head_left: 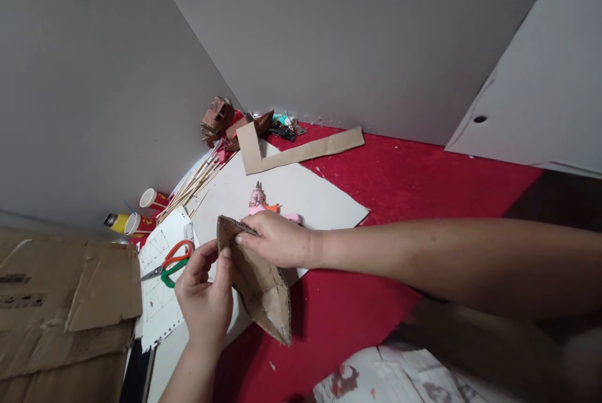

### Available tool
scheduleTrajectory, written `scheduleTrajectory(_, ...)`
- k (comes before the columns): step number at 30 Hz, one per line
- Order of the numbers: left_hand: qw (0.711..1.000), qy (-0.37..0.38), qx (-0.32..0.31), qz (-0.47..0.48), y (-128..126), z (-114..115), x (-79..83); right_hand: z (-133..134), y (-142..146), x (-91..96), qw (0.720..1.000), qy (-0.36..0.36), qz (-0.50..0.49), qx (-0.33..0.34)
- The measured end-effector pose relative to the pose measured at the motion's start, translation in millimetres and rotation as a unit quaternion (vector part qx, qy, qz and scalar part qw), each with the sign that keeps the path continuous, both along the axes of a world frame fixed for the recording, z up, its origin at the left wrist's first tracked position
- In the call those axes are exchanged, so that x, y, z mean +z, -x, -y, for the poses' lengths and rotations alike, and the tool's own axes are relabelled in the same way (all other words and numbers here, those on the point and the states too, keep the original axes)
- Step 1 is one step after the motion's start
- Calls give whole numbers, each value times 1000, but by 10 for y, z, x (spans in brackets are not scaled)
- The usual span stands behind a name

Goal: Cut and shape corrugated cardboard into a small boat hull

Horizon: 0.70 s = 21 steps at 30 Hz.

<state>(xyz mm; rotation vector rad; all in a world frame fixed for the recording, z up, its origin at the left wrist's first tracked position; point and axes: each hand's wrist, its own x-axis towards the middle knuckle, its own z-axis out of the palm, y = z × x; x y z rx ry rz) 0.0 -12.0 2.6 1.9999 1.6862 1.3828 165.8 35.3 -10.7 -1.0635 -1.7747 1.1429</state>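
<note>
Both hands hold a boat-shaped cardboard piece (268, 287), hollow and pointed at its two ends, tilted above the white board and red surface. My left hand (207, 281) pinches its near-left wall close to the upper point, thumb inside the hollow. Across from it, my right hand (273, 237) grips the opposite wall, with the thumb inside and the other fingers mostly hidden behind the cardboard. Just beyond the right hand lies a pink glue gun (257, 197) with an orange trigger, partly covered by that hand. Scissors (176, 260) with orange and green handles lie left of my left hand.
An L-shaped cardboard strip (310, 151) lies across the white board (324, 193) and red cloth (399, 183). Wooden sticks (195, 183), paper cups (153, 198), a drawn sheet (162, 303) and brown models (217, 116) sit at left and back. Large cardboard (42, 309) fills the lower left.
</note>
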Motion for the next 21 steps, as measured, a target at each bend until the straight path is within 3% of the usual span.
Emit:
scheduleTrajectory(11, 1000, -7, 5, 15, -64, 22, -58, -2, 3, -11, 1000, 12, 3, 2)
scheduleTrajectory(21, 994, 73, -30, 74, -32, -37, -58, -39, 18, -23, 999, 19, 47, 5)
